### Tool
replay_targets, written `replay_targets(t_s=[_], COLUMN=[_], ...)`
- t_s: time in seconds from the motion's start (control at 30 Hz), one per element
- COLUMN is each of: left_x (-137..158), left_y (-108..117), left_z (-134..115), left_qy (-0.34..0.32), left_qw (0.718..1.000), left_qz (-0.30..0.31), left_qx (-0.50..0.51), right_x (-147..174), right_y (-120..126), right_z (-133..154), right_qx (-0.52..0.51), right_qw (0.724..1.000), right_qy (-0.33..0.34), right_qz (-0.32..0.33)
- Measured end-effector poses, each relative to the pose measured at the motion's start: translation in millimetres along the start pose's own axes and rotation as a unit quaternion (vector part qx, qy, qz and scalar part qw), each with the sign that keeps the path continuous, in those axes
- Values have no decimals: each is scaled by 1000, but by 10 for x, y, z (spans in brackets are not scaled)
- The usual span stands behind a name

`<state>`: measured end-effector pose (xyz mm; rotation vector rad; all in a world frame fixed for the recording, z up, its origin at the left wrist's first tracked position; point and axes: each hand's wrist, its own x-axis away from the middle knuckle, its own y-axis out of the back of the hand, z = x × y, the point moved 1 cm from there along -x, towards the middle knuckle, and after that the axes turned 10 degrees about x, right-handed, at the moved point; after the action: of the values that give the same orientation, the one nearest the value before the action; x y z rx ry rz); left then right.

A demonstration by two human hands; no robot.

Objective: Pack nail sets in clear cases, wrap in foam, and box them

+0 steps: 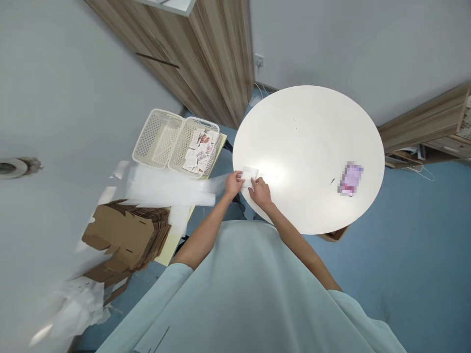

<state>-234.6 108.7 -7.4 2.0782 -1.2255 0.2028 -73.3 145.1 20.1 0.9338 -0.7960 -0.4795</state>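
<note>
At the near left edge of the round white table (309, 113), both hands are on a small, flat, square white packet (249, 174). It looks like thin white wrapping sheet folded over; what lies inside, if anything, is hidden. My left hand (233, 185) pinches its left side with fingers closed. My right hand (261, 193) grips the lower right corner between thumb and fingers. Behind my left hand, a strip of white foam sheet (215, 184) reaches toward the side table; I cannot tell whether it joins the packet.
Left, a yellowish side table (172, 247) bears white foam sheets (158, 186), a white plastic basket (176, 154) of small printed cards (200, 152) and an empty basket (152, 137). Stacked flat cardboard boxes (125, 230) stand nearby. A purple blurred item (351, 177) lies on the table's right.
</note>
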Motion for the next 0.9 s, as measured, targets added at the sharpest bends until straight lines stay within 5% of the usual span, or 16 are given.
replay_targets(t_s=[0.4,0.67,0.8,0.9], left_x=[-52,89,262,469], left_y=[-36,-28,189,557], left_z=[-39,-21,-1,134], left_qy=[17,-33,-50,-87], left_qw=[1000,999,998,992], left_qz=[-21,-23,-2,14], left_qx=[-14,-12,42,92], right_x=[-21,10,140,283], right_y=[37,-84,-4,60], right_z=[29,29,122,342], right_qx=[-13,-59,-41,-59], right_qw=[999,997,994,991], right_qy=[-24,-52,-74,-61], right_qz=[19,6,-61,-104])
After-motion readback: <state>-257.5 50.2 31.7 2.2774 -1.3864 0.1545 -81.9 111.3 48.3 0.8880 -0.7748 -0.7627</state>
